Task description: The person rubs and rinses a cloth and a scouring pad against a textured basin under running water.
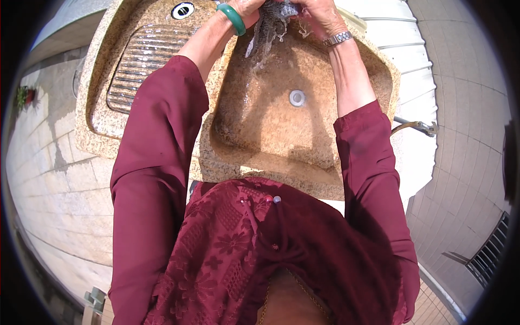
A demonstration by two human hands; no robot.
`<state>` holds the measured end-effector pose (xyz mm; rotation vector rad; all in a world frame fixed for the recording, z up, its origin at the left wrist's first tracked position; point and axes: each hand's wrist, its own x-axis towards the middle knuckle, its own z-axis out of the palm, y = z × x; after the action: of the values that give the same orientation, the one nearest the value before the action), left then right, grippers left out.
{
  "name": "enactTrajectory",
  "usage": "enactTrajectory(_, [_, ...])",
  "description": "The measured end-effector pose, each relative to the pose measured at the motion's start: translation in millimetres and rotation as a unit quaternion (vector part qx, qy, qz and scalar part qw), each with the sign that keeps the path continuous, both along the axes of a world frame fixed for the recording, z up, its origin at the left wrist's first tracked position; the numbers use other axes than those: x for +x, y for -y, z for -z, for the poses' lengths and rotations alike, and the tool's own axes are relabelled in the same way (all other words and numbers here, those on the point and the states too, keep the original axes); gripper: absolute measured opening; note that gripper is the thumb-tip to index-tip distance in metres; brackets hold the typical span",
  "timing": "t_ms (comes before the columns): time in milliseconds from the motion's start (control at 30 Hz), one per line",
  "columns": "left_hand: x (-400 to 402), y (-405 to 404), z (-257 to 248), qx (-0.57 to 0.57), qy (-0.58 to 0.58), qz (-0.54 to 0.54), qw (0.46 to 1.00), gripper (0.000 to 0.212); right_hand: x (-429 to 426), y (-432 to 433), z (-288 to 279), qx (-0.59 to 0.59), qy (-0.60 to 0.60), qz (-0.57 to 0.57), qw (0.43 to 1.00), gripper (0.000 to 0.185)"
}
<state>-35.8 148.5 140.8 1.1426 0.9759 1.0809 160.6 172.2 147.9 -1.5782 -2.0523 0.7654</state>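
At the top edge, partly cut off, my left hand (248, 11) and my right hand (319, 17) hold a wet grey-blue cloth (283, 9) between them; most fingers are out of view. Water runs and splashes from the cloth into the deep basin of a speckled stone sink (264, 118). A round drain (297, 98) lies in the basin floor, below the hands in the picture. A green bangle (232, 18) circles my left wrist, and a metal wristwatch (338, 38) is on my right.
Left of the basin is a ribbed stone washboard (150, 61) with a second drain (183, 11) above it. A metal tap with a hose (424, 128) is at the right, beside white corrugated sheeting (406, 53). A potted plant (27, 96) stands far left on the paving.
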Motion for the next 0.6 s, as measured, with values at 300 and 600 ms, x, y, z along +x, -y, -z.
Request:
enactTrajectory(300, [9.9,2.5,4.8,-0.003,0.035,-0.018,0.999,0.029,-49.2,65.7,52.0,-0.049,-0.324,0.038,0.944,0.068])
enactTrajectory(600, [-1.4,12.3,21.4,-0.093,0.312,-0.187,0.927,0.032,-9.7,66.5,57.4,-0.025,-0.408,0.181,0.894,0.038])
